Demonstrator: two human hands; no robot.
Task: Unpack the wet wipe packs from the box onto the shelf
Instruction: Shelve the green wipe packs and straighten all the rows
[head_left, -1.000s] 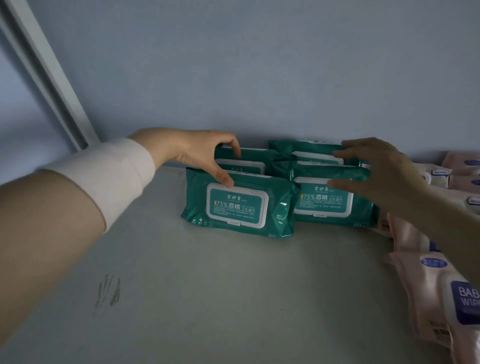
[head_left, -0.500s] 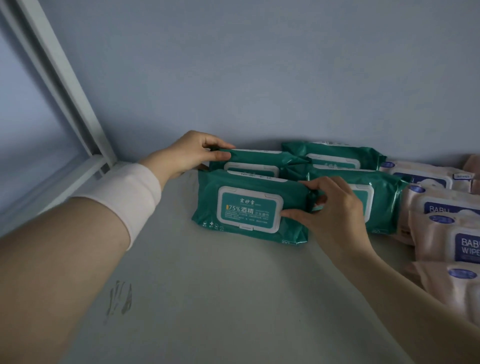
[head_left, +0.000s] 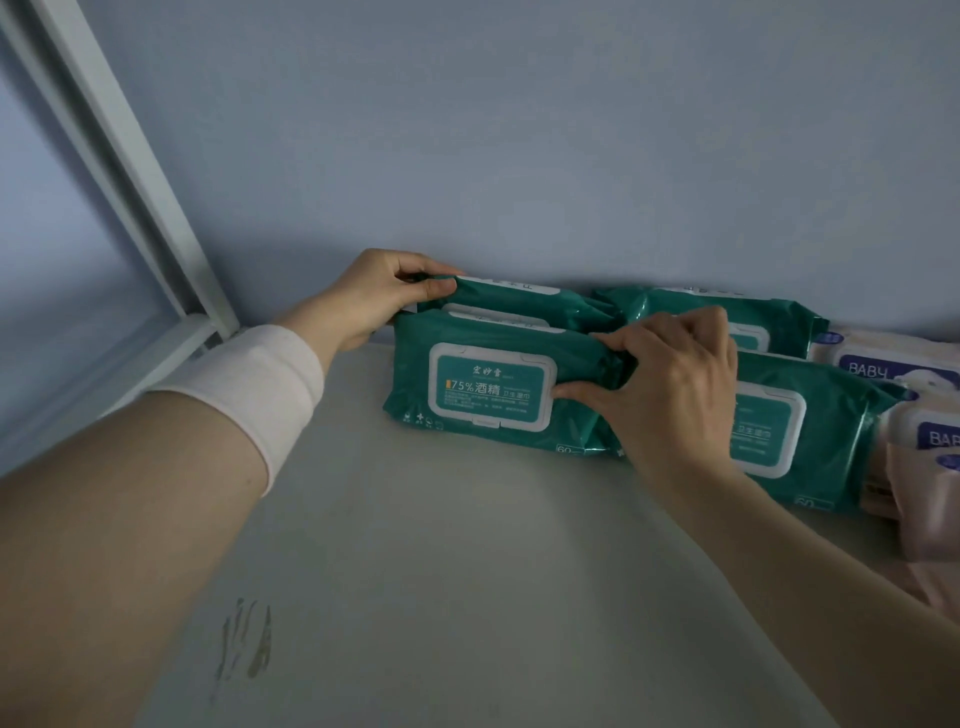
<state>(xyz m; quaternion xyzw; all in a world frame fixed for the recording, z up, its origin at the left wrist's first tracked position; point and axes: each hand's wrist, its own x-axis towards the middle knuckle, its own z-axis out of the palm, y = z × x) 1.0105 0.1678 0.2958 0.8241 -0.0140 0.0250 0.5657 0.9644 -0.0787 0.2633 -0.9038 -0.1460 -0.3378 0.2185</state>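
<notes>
Several green wet wipe packs stand on edge in two rows on the pale shelf (head_left: 441, 561), against the blue back wall. My right hand (head_left: 670, 395) grips the right end of the front left green pack (head_left: 483, 395), thumb on its white lid, fingers over its top edge. My left hand (head_left: 374, 296) holds the left end of the back left green pack (head_left: 519, 301), fingers curled over its top. Another front green pack (head_left: 810, 436) stands to the right, with one more green pack (head_left: 769, 317) behind it. The box is out of sight.
Pink baby wipe packs (head_left: 914, 369) are stacked at the right end of the shelf. A white shelf upright (head_left: 130, 171) rises at the left. A dark scuff mark (head_left: 249, 644) sits on the shelf's front left.
My right hand came in from the right and took hold of the front left pack's right end. My left hand shifted from the front pack's top to the back pack's left end.
</notes>
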